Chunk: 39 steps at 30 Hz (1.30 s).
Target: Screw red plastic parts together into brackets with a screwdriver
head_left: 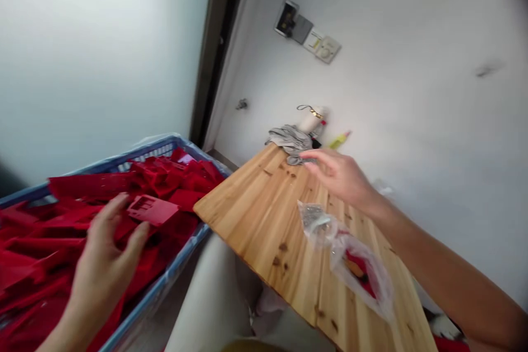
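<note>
My left hand (108, 253) is over the blue basket (159, 280), its thumb and fingers apart, close to a red piece with cut-outs (152, 209) that lies on many other red pieces (91, 184). Nothing shows between those fingers. Above the far part of the wooden table (264, 214) is my right hand (340, 176), with thumb and fingers parted and nothing visible in them, near a crumpled grey cloth (291, 137). A clear plastic bag (385, 280) with something red and dark inside lies on the table, below my right forearm.
Behind the cloth stand a pale cylindrical thing (311, 120) with a dark loop and a yellow item (340, 139). Sockets and switches (328, 49) are on the wall. My legs (208, 286) are below the table's near edge.
</note>
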Motion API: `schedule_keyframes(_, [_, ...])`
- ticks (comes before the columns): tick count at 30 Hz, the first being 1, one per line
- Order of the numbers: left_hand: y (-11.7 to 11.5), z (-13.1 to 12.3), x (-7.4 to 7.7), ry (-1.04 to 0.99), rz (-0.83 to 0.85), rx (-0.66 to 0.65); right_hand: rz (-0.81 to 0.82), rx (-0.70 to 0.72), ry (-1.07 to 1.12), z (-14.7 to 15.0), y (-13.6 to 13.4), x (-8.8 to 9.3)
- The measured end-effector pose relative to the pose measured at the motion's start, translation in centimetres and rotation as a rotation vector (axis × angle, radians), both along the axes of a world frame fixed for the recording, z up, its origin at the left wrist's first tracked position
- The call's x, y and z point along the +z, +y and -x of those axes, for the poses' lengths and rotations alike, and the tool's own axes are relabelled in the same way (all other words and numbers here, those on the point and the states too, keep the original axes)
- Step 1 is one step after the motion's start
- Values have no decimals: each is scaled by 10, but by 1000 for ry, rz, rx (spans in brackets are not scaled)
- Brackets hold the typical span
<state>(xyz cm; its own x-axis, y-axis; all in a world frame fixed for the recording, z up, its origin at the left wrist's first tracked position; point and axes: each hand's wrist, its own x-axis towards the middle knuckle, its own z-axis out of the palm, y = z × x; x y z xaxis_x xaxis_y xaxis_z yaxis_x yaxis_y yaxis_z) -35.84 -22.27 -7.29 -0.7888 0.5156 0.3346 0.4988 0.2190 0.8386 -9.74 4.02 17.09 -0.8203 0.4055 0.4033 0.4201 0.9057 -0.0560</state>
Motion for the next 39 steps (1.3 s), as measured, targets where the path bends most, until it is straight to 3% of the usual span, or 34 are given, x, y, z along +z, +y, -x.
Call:
schedule_keyframes(3, [57, -61, 45, 209, -159, -424, 10, -355, 59, -93, 0, 25])
schedule_keyframes(6, [108, -111, 69, 348, -115, -887, 15, -551, 82, -176, -26, 15])
schedule_keyframes(9, [150, -154, 68, 353, 44, -1195, 88, -656, 79, -238, -56, -19])
schedule_keyframes(12, [184, -186, 55, 377, 160, -1316, 190, -771, 127, -280, -77, -52])
schedule_keyframes(17, [221, -209, 39, 441, 268, -1334, 295, -893, 149, -315, -101, -84])
schedule_keyframes(24, [242, -224, 35, 430, 350, -1375, 542, -1044, 219, -360, -129, -103])
schedule_keyframes(28, [234, -226, 34, 406, 289, -1315, 611, -1081, 249, -391, -132, -112])
schedule_keyframes(33, [209, -211, 30, 308, 188, -1262, 607, -1116, 334, -409, -138, -141])
schedule_keyframes(39, [179, -186, 27, 332, 265, -1136, 475, -1350, 509, -433, -172, -177])
